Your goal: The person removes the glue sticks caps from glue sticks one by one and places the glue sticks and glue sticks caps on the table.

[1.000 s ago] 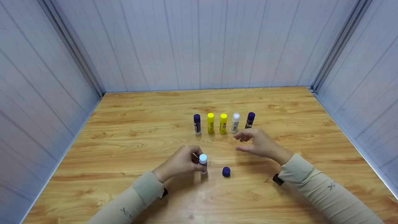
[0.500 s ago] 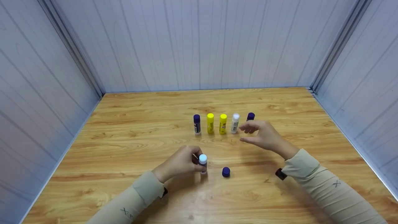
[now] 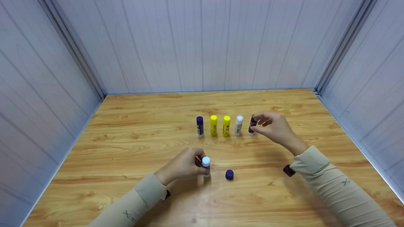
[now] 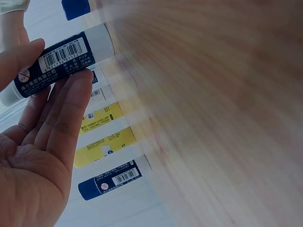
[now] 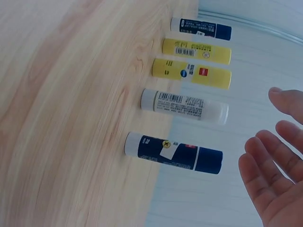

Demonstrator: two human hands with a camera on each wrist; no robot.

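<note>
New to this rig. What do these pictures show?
No robot here: a person works barehanded. The wide view comes from a head camera looking forward and down; the other two, from a camera on each wrist. On the wooden table stand, left to right, a dark blue glue stick, two yellow sticks, a white stick and another dark blue stick. The left hand has an uncapped stick in its grip; a loose blue cap sits nearby. The right hand is beside that last stick, holding nothing.
</note>
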